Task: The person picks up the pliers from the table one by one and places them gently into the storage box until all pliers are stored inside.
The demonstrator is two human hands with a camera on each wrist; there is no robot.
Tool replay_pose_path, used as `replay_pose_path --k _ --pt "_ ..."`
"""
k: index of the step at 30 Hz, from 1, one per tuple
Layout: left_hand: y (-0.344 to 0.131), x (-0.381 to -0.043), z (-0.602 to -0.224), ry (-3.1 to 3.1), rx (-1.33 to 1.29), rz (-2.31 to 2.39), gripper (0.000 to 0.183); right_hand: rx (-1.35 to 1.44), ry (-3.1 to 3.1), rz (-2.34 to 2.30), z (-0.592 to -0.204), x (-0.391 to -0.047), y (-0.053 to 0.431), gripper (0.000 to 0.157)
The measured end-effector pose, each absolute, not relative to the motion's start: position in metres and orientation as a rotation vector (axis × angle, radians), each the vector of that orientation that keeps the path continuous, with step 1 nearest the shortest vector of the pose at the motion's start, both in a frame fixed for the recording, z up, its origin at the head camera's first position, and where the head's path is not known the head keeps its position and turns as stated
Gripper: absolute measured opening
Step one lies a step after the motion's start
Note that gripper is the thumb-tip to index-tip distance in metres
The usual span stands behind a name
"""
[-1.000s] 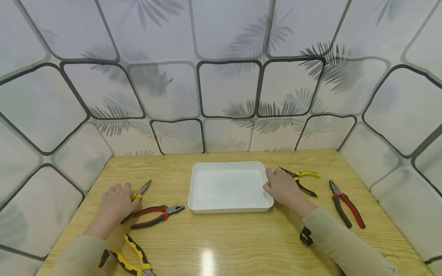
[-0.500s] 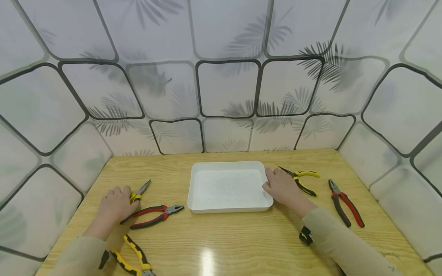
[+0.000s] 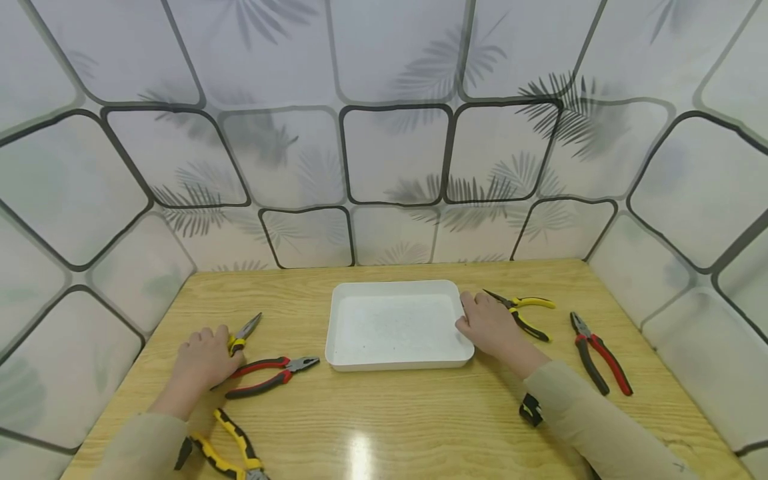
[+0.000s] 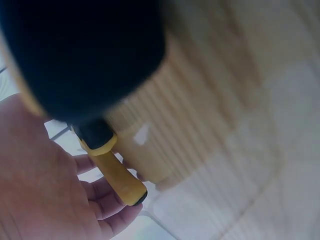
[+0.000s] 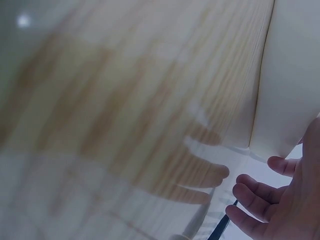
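Observation:
My left hand (image 3: 204, 359) is over the handles of yellow-and-black long-nose pliers (image 3: 247, 328), its fingers curled round one yellow handle (image 4: 120, 177) in the left wrist view. The pliers' jaws point away to the upper right; the hand hides most of the handles. At the white tray's right side, my right hand (image 3: 489, 325) grips the rim of the tray (image 3: 399, 365), with the thumb at the edge. In the right wrist view, the other fingers (image 5: 255, 200) curve loosely beside the tray wall.
Red-and-black combination pliers (image 3: 282, 373) lie between left hand and tray. Yellow-and-black pliers (image 3: 231, 453) lie by the left wrist. Right of the tray are yellow-handled long-nose pliers (image 3: 516, 305), partly behind the right hand, and red-and-black pliers (image 3: 591, 340). Patterned walls (image 3: 396, 153) enclose the wooden table.
My left hand has shifted slightly right over the long-nose pliers, covering more of the dark handle. My right hand and the tray stay in place.

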State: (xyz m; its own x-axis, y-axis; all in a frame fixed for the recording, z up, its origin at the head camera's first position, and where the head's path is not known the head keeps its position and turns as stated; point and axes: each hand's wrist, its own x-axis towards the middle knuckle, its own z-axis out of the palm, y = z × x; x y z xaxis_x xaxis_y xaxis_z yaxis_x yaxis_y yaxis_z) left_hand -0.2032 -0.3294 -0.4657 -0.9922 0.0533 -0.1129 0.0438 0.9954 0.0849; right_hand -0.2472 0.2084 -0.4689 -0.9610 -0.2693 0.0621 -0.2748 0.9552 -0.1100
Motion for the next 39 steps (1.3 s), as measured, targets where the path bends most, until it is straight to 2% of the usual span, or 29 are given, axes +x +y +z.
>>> replay_pose_path --k 12,39 --pt "-0.323 -0.200 -0.463 3.016 0.091 0.160 0.043 0.422 -3.060 0.200 -0.466 -0.246 0.207 0.021" --pt "-0.318 -0.198 -0.463 2.993 0.108 0.120 0.039 0.408 -3.057 0.192 -0.464 -0.244 0.206 0.022"
